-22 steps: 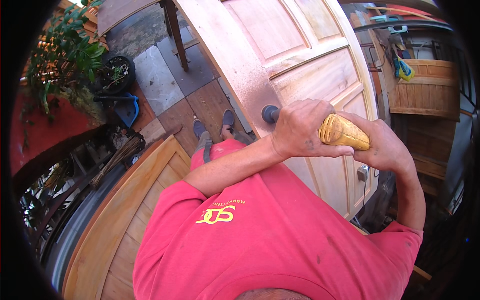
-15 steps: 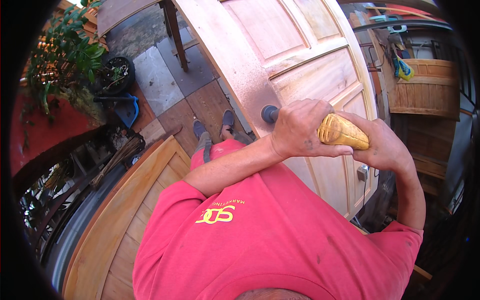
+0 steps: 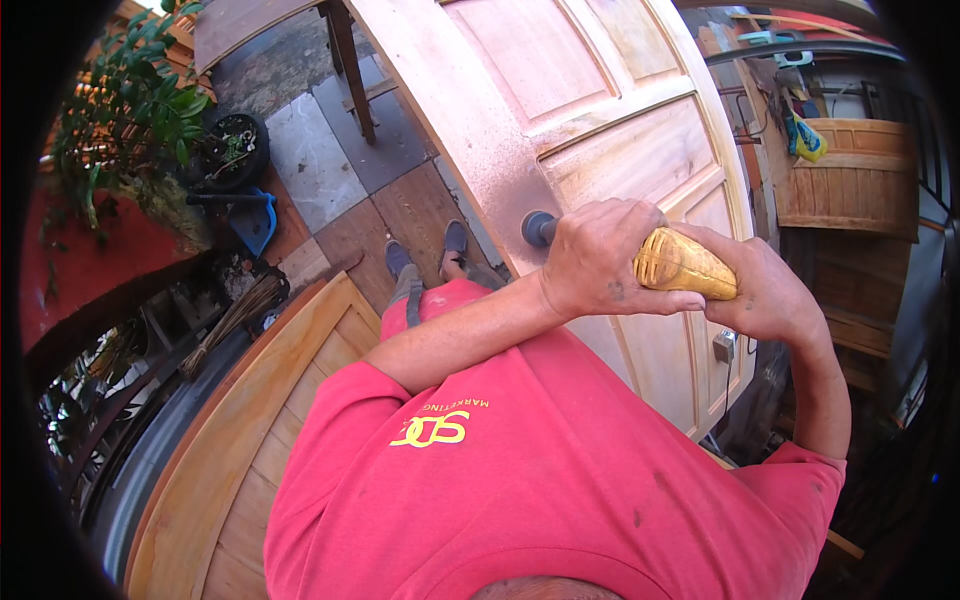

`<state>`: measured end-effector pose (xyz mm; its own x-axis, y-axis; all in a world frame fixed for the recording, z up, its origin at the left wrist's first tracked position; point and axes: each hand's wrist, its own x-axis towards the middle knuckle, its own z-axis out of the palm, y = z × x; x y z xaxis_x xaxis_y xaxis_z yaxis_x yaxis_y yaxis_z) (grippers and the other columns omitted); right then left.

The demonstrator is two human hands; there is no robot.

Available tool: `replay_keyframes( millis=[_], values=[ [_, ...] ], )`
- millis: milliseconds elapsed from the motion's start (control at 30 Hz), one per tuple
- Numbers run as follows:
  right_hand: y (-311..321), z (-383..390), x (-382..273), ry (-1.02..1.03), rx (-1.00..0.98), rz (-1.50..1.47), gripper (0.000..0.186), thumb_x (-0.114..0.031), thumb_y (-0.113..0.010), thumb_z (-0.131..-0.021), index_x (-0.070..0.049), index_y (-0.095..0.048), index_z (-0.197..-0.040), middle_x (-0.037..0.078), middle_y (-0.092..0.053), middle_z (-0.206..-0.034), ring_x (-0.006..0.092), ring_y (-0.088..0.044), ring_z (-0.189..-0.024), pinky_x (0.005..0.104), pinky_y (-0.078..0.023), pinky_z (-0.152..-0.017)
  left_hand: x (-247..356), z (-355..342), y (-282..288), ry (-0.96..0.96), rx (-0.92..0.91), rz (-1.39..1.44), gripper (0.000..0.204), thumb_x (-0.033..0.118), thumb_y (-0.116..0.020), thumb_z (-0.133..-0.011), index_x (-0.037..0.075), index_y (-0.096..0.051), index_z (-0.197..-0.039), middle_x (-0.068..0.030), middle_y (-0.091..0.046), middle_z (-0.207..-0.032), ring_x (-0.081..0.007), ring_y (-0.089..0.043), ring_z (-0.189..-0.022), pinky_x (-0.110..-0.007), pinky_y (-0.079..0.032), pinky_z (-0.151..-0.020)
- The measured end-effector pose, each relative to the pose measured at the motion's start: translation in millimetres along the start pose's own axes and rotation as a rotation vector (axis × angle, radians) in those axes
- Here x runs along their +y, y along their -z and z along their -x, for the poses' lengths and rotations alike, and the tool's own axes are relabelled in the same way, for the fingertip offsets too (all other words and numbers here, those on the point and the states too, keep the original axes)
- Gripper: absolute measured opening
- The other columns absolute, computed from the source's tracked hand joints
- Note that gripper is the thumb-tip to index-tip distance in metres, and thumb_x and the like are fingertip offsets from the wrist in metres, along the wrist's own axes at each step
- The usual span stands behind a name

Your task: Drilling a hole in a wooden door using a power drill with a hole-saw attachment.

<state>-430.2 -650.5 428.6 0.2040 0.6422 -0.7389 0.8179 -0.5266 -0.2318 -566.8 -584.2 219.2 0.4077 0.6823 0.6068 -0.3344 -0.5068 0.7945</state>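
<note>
Head view: two hands hold a yellow power tool (image 3: 685,264) over a wooden door (image 3: 625,150).
The left hand (image 3: 603,258) is wrapped around the front of the tool, and the right hand (image 3: 768,288) grips its back end. The tool's round dark head (image 3: 539,228) is at the door's near side edge, next to brown dust (image 3: 515,178). A gray metal box (image 3: 724,346) with a cord is near the door's other edge.

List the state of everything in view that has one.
Yellow power tool: gripped; on or off, can't tell.
Left hand: wrapped round the tool, nearer its dark round end.
Right hand: gripping the tool's other end.
Panelled door: bare wood, speckled brown near tool.
Red shirt: worn, stained.
Shoes: worn.
</note>
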Motion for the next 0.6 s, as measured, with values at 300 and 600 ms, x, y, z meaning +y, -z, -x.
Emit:
replay_keyframes(
  millis=[300, 600],
  values=[
    [1.5, -2.0, 1.7, 0.013, 0.002, 0.02, 0.076, -0.013, -0.088, -0.087, -0.016, -0.062, -0.159, 0.021, -0.083, -0.117, 0.0444, -0.081, -0.111, 0.0492, -0.062, -0.098, -1.8, 0.5, -1.2, 0.005, 0.016, -0.023, 0.077, 0.074, -0.097, -0.074, 0.007, -0.069, -0.1, -0.0124, -0.067, -0.077, -0.0316, -0.072, -0.068, -0.043, -0.06, -0.064],
    [3.9, -3.2, -0.2, 0.003, 0.002, 0.014, 0.077, -0.009, -0.085, -0.085, -0.016, -0.064, -0.159, 0.022, -0.082, -0.117, 0.0446, -0.08, -0.112, 0.049, -0.062, -0.099, -0.9, -0.2, -2.2, 0.016, 0.022, -0.013, 0.076, 0.073, -0.097, -0.074, 0.007, -0.067, -0.098, -0.0124, -0.066, -0.077, -0.0323, -0.072, -0.068, -0.044, -0.059, -0.064]
  ],
)
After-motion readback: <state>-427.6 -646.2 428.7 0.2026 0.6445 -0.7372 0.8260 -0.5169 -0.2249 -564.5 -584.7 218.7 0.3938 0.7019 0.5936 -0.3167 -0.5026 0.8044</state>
